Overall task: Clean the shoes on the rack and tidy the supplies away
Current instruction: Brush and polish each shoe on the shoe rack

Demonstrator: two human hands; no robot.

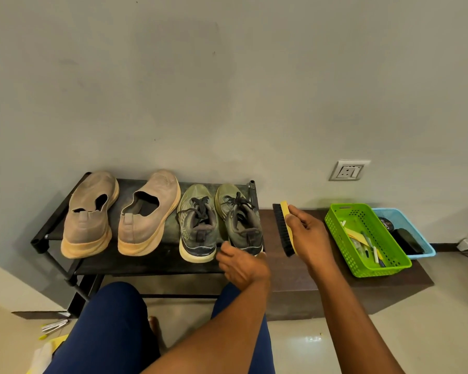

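A black shoe rack [135,261] stands against the wall in the middle left of the frame. Four shoes sit on top of it in a row with their heels toward the camera. The two tan slip-on shoes [119,214] are on the left. The two green lace-up shoes [216,222] are on the right, close together.

The left hand [241,264] is low in the middle of the frame, with its fingers bent, touching the heel of the right green shoe. I cannot tell if it holds the shoe. The right hand [307,234] is to the right of the rack and grips a shoe brush [283,228] with a yellow back and black bristles. The bristles face left, toward the shoes.

On the right, a green basket [389,265] sits on a dark mat [295,287] and holds pens and small things. A blue basket [427,251] sits just behind it, touching it, with a round tin and a black brush inside.
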